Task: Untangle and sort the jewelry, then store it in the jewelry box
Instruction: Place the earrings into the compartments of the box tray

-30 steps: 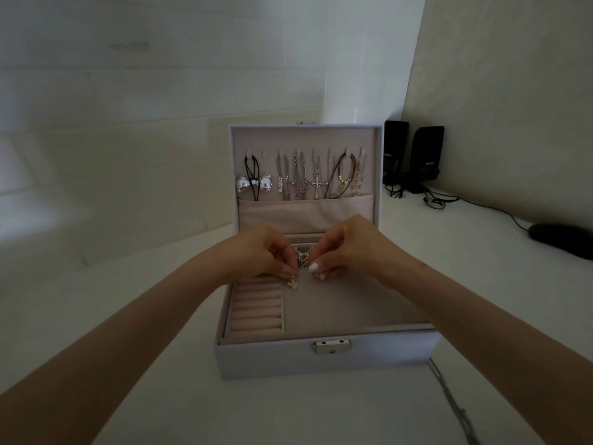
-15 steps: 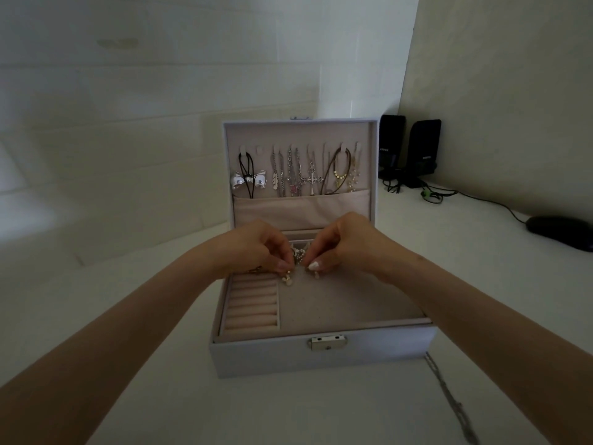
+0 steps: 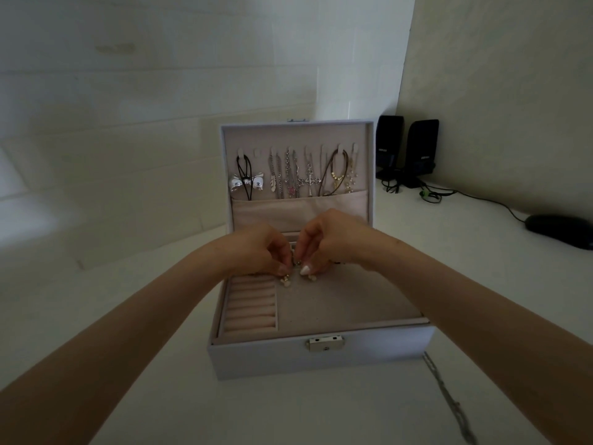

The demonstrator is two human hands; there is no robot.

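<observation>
1. The white table (image 3: 167, 396) gives open room to the left of the pale grey jewelry box (image 3: 272, 358) and in front of it.
2. The upright lid (image 3: 371, 162), hung with necklaces (image 3: 308, 175), blocks the back.
3. The left hand (image 3: 256, 248) and right hand (image 3: 333, 239), pinching a small jewelry piece with pale charms (image 3: 285, 281), occupy the tray's middle. The flat beige tray floor (image 3: 346, 303) nearer the front is free.
4. On the right lie a thin silver chain (image 3: 449, 403), two black speakers (image 3: 422, 149) and a black mouse (image 3: 558, 231).
</observation>
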